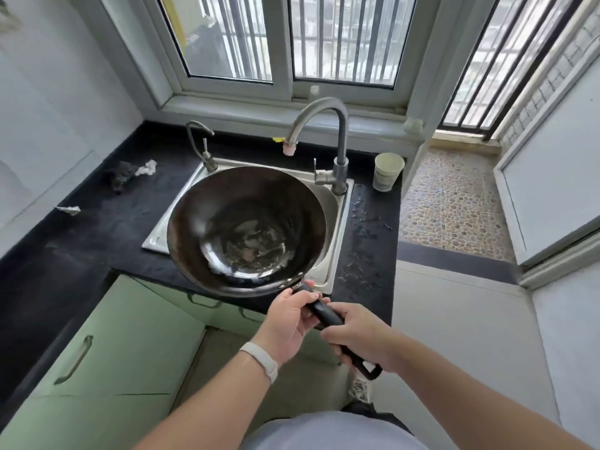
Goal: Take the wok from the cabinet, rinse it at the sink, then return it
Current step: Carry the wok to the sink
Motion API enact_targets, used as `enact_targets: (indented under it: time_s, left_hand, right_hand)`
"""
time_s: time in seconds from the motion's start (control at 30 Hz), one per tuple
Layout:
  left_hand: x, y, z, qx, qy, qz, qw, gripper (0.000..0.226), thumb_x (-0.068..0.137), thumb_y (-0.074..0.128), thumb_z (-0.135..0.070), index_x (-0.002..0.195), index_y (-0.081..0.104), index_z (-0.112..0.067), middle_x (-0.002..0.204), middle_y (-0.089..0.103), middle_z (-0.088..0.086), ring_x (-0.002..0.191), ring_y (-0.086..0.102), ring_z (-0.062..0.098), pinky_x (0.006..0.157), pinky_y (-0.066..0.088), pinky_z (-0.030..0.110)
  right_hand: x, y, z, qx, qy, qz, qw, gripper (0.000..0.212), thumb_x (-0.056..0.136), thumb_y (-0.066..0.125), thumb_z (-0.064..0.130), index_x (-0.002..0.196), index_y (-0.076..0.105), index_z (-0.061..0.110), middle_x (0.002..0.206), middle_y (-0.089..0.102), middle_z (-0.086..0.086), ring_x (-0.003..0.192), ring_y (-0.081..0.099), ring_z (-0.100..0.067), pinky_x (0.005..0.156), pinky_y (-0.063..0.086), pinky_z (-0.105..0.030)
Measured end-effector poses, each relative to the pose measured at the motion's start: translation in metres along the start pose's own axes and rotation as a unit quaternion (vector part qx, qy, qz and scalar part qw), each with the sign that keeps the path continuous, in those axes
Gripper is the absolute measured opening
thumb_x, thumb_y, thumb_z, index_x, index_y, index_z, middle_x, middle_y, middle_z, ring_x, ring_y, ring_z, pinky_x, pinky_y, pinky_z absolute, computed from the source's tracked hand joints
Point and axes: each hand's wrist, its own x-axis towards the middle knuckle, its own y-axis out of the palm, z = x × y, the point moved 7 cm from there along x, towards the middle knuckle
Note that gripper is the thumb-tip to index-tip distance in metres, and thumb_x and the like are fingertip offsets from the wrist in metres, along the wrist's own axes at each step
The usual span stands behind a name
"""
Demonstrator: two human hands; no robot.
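Observation:
A dark round wok [246, 232] with a wet, shiny bottom hangs over the steel sink [341, 241], covering most of the basin. Its long black handle [326, 315] points toward me. My left hand [292, 316] grips the handle close to the wok's rim. My right hand [360, 339] holds the handle farther back, near its looped end. The curved tap [324, 115] stands behind the wok, its pink-tipped spout [290, 147] above the wok's far edge; no water is seen running.
A black countertop [97, 228] surrounds the sink. A small second tap [204, 151] stands at the sink's back left. A pale cup [388, 172] sits right of the tap. Crumpled scraps [130, 172] lie at left. Green cabinet doors [107, 345] are below; a pebbled floor [451, 206] is at right.

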Motion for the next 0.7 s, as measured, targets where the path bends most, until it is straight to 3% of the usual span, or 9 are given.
enact_targets:
  time_s: [0.1,0.27,0.4,0.53,0.7]
  left_hand:
    - [0.022,0.022,-0.001,-0.014,0.010,-0.014,1.000,0.020,0.094,0.047,0.009,0.102,0.056,-0.007,0.079,0.061,0.011,0.080,0.066,0.024,0.081,0.057,0.036]
    - [0.046,0.040,-0.007,-0.038,0.023,-0.050,0.998,0.019,0.095,0.047,0.007,0.105,0.056,-0.007,0.080,0.062,0.010,0.079,0.068,0.023,0.071,0.059,0.032]
    - [0.057,0.041,-0.010,-0.062,0.020,-0.067,0.996,0.019,0.096,0.048,0.006,0.107,0.057,-0.007,0.084,0.063,0.011,0.086,0.068,0.024,0.074,0.059,0.033]
    - [0.072,0.037,-0.015,-0.058,0.013,-0.066,0.996,0.019,0.097,0.048,0.005,0.107,0.056,-0.008,0.081,0.067,0.009,0.086,0.069,0.024,0.081,0.053,0.037]
    - [0.093,0.024,-0.024,-0.063,-0.010,-0.061,0.996,0.020,0.096,0.047,0.005,0.110,0.054,-0.008,0.081,0.068,0.009,0.085,0.068,0.024,0.077,0.059,0.035]
  right_hand:
    - [0.016,-0.036,0.007,-0.024,-0.002,0.029,0.999,0.032,0.085,0.055,0.002,0.116,0.060,0.011,0.058,0.057,-0.007,0.042,0.051,-0.019,0.045,0.047,-0.028]
    - [0.040,-0.068,0.016,-0.037,-0.015,0.079,0.996,0.034,0.085,0.056,0.002,0.118,0.060,0.013,0.061,0.057,-0.011,0.043,0.050,-0.023,0.043,0.045,-0.029]
    - [0.052,-0.076,0.023,-0.050,-0.008,0.105,0.993,0.033,0.085,0.057,0.002,0.116,0.060,0.014,0.064,0.058,-0.013,0.045,0.052,-0.022,0.044,0.047,-0.031]
    - [0.068,-0.080,0.028,-0.051,0.006,0.113,0.992,0.028,0.087,0.057,0.002,0.114,0.059,0.010,0.066,0.058,-0.014,0.044,0.051,-0.021,0.044,0.047,-0.030]
    - [0.089,-0.078,0.033,-0.047,0.019,0.094,0.994,0.031,0.087,0.057,0.003,0.117,0.058,0.007,0.064,0.058,-0.011,0.045,0.051,-0.022,0.044,0.047,-0.030]
